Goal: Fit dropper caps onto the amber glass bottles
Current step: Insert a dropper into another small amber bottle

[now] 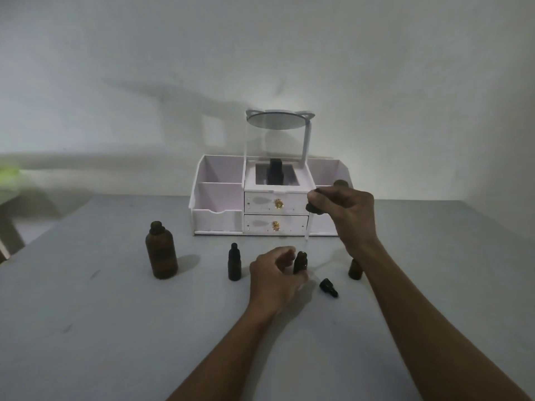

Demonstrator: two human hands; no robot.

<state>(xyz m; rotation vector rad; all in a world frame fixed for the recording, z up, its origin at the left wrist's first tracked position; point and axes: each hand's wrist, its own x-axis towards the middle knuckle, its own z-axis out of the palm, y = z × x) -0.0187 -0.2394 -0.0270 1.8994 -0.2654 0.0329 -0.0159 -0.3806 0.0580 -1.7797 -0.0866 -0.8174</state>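
My left hand (275, 274) grips a small open amber bottle (300, 262) standing on the grey table. My right hand (348, 215) holds a black dropper cap (314, 205) above it, and the cap's clear glass pipette (307, 231) hangs down with its tip just over the bottle's mouth. A small capped bottle (234, 262) stands to the left. Further left is a large amber bottle (161, 251) with a dark cap. Another small amber bottle (355, 269) stands partly hidden behind my right forearm. A loose black dropper cap (328, 287) lies on the table between them.
A white cosmetic organiser (220, 211) with two gold-knobbed drawers, side compartments and a round mirror (276, 120) stands against the wall at the back. A dark bottle (275, 170) sits in its centre compartment. The table's left edge runs near a pale piece of furniture.
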